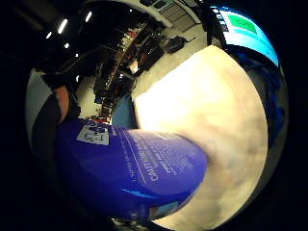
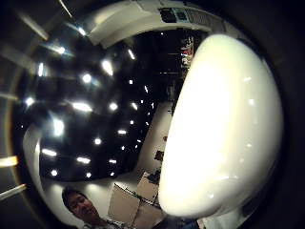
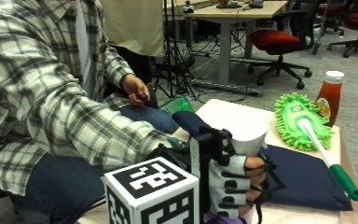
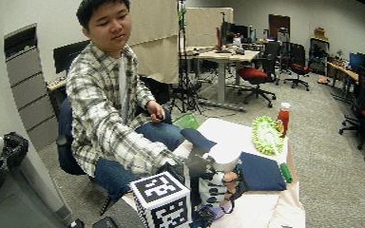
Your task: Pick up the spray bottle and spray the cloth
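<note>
One hand, the gloved right hand (image 3: 238,184), gripped the spray bottle (image 3: 248,136) just beside the cloth (image 3: 303,179) on the table (image 3: 229,112). Risk: nozzle direction wasn't visible, so spray could miss the cloth and hit the duster (image 3: 300,120) on it.

Plaid shirt (image 3: 36,93), jeans (image 3: 61,182) prob.; black strapped glove, right hand (image 3: 238,184).

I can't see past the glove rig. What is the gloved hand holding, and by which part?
The right hand grips the spray bottle around its neck, below the white head.
</note>
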Motion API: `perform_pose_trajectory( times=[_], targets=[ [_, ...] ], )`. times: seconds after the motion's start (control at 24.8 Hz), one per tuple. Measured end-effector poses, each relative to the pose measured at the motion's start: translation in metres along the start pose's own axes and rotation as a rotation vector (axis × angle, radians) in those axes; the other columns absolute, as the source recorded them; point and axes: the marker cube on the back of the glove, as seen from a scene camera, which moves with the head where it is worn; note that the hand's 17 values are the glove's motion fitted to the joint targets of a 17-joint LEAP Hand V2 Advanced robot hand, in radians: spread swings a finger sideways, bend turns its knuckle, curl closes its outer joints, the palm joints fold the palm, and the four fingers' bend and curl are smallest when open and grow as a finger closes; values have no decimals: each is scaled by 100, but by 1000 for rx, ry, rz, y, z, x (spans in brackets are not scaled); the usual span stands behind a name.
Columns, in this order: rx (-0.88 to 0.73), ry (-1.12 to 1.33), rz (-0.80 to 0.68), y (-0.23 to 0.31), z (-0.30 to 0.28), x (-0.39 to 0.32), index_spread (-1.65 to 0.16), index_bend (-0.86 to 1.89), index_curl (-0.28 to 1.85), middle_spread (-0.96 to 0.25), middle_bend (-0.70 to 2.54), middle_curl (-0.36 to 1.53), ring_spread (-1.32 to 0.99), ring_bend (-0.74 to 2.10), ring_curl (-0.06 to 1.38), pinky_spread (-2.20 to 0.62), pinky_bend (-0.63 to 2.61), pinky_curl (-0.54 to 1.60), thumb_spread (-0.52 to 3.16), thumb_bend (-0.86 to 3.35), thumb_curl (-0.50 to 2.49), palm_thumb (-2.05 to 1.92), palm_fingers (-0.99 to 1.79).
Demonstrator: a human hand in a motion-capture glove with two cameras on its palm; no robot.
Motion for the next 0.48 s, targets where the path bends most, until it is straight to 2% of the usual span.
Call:
perform_pose_trajectory(
  times=[0.48],
  targets=[
    [-191,287,-143,24,10,-41,-28,27,56,-17,51,53,-20,53,48,-6,24,39,7,-3,74,112,125]
  ],
)
